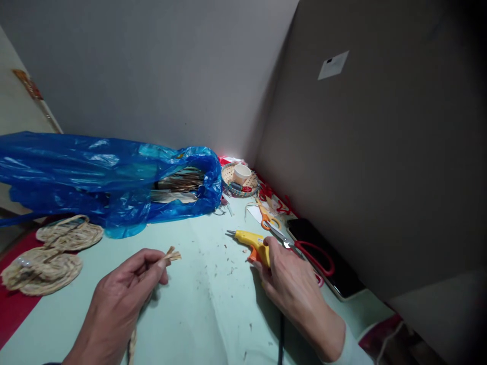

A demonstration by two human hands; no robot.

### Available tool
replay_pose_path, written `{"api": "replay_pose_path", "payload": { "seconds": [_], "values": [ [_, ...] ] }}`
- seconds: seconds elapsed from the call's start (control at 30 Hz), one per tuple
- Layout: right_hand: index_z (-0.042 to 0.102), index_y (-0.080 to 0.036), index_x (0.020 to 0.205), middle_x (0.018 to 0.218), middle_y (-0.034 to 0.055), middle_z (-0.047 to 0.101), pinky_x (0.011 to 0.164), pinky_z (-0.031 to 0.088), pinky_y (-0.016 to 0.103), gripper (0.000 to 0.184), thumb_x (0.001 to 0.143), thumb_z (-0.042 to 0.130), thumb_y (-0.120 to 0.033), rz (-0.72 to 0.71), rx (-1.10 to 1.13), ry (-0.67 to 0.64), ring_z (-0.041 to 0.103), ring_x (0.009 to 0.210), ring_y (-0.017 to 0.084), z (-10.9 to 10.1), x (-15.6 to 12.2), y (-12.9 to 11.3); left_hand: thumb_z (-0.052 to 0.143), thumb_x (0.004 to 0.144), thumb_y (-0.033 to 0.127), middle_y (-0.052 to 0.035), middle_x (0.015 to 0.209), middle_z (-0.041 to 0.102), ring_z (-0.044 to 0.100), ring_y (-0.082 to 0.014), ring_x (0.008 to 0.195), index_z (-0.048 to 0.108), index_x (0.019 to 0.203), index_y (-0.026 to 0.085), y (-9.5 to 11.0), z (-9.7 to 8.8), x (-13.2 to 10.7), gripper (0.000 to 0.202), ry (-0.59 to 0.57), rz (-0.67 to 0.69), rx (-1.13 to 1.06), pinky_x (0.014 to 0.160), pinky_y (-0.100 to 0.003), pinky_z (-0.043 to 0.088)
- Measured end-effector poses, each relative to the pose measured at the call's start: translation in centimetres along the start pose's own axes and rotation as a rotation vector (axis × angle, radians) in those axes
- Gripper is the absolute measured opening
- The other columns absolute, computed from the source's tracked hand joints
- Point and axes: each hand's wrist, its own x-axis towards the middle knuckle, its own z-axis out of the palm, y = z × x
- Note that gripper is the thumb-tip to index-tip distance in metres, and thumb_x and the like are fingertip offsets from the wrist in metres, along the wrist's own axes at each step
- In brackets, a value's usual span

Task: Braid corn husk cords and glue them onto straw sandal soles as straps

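Observation:
My left hand (122, 294) pinches the frayed end of a braided straw cord (172, 255), thumb and fingers pressed together; the braid trails down under the wrist. My right hand (289, 284) is wrapped round the handle of a yellow glue gun (249, 239) that lies on the pale green table (213, 299), nozzle pointing left. Red-handled scissors (308, 251) lie just right of that hand, on a dark phone (323, 253).
A blue plastic bag (95, 177) with straw strips inside lies at the back left. Two woven straw soles (49, 253) sit at the left edge. A small basket with a white cup (241, 175) stands in the corner. Orange-handled scissors (268, 218) lie near the grey wall.

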Motion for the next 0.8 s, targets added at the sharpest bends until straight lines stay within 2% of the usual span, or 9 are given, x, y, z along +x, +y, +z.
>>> {"api": "replay_pose_path", "payload": {
  "seconds": [0.17,0.27,0.33,0.43,0.5,0.57,0.63,0.7,0.8],
  "values": [
    [0.044,-0.020,0.096,0.073,0.0033,0.066,0.053,0.035,0.028,0.010,0.091,0.052,-0.024,0.028,0.215,-0.029,0.065,0.063,0.022,-0.2,-0.5,0.5,0.071,0.079,0.052,0.0033,0.068,0.062,0.049,-0.0147,0.062,0.068,0.086,0.025,0.3,-0.4,-0.1,0.028,-0.021,0.002,-0.002,0.052,-0.022,0.035],
    [0.047,-0.022,0.093,0.078,0.0041,0.066,0.060,0.043,0.030,0.006,0.090,0.051,-0.022,0.029,0.423,-0.049,0.063,0.069,0.021,-0.5,-1.2,0.8,0.071,0.079,0.052,0.0049,0.067,0.059,0.042,-0.0125,0.058,0.066,0.083,0.025,0.5,-0.6,-0.1,0.027,-0.015,-0.015,-0.054,0.050,-0.022,0.031],
    [0.048,-0.022,0.092,0.082,0.0053,0.067,0.063,0.044,0.032,0.005,0.088,0.051,-0.020,0.019,0.452,-0.051,0.062,0.070,0.021,-0.6,-2.0,0.9,0.071,0.080,0.051,0.0055,0.065,0.057,0.038,-0.0117,0.056,0.065,0.082,0.025,0.6,-0.6,0.0,0.027,-0.016,-0.021,-0.081,0.048,-0.021,0.029],
    [0.052,-0.022,0.092,0.079,0.0040,0.066,0.061,0.047,0.032,0.009,0.084,0.053,-0.018,0.019,0.553,-0.165,0.060,0.066,0.020,-0.9,-3.5,1.1,0.070,0.081,0.050,0.0060,0.066,0.057,0.036,-0.0108,0.054,0.066,0.083,0.025,0.8,-0.6,0.2,0.026,-0.013,-0.018,-0.098,0.047,-0.020,0.027],
    [0.056,-0.022,0.094,0.080,0.0039,0.067,0.062,0.050,0.030,0.014,0.081,0.058,-0.021,0.038,0.727,-0.256,0.062,0.069,0.021,-1.2,-4.7,1.8,0.072,0.079,0.050,0.0061,0.066,0.057,0.035,-0.0101,0.053,0.066,0.084,0.024,0.7,-0.6,0.3,0.027,-0.003,-0.021,-0.115,0.046,-0.019,0.025],
    [0.061,-0.022,0.099,0.088,0.0057,0.068,0.069,0.053,0.030,0.023,0.077,0.066,-0.028,0.084,0.942,-0.271,0.066,0.079,0.023,-1.6,-5.6,2.7,0.074,0.075,0.051,0.0061,0.064,0.057,0.034,-0.0093,0.051,0.066,0.083,0.023,0.7,-0.6,0.4,0.030,0.009,-0.031,-0.138,0.045,-0.019,0.024],
    [0.065,-0.021,0.097,0.084,0.0054,0.067,0.070,0.054,0.030,0.030,0.074,0.074,-0.037,0.171,1.150,-0.236,0.065,0.078,0.024,-2.0,-6.0,3.4,0.075,0.074,0.050,0.0062,0.062,0.056,0.032,-0.0081,0.048,0.065,0.081,0.022,0.7,-0.5,0.4,0.031,0.005,-0.037,-0.163,0.044,-0.019,0.022],
    [0.066,-0.019,0.087,0.071,0.0025,0.062,0.061,0.050,0.027,0.034,0.071,0.077,-0.047,0.241,1.397,-0.255,0.060,0.065,0.018,-2.4,-5.8,3.6,0.073,0.075,0.048,0.0063,0.061,0.056,0.029,-0.0069,0.046,0.064,0.078,0.020,0.8,-0.4,0.4,0.030,-0.017,-0.040,-0.183,0.044,-0.020,0.019],
    [0.065,-0.018,0.087,0.067,0.0013,0.060,0.046,0.037,0.020,0.041,0.072,0.075,-0.056,0.219,1.722,-0.465,0.046,0.046,0.007,-3.2,-4.4,2.3,0.070,0.080,0.045,0.0059,0.061,0.057,0.030,-0.0069,0.046,0.063,0.078,0.020,1.0,-0.2,0.2,0.027,-0.036,-0.030,-0.187,0.045,-0.021,0.020]
  ]
}}
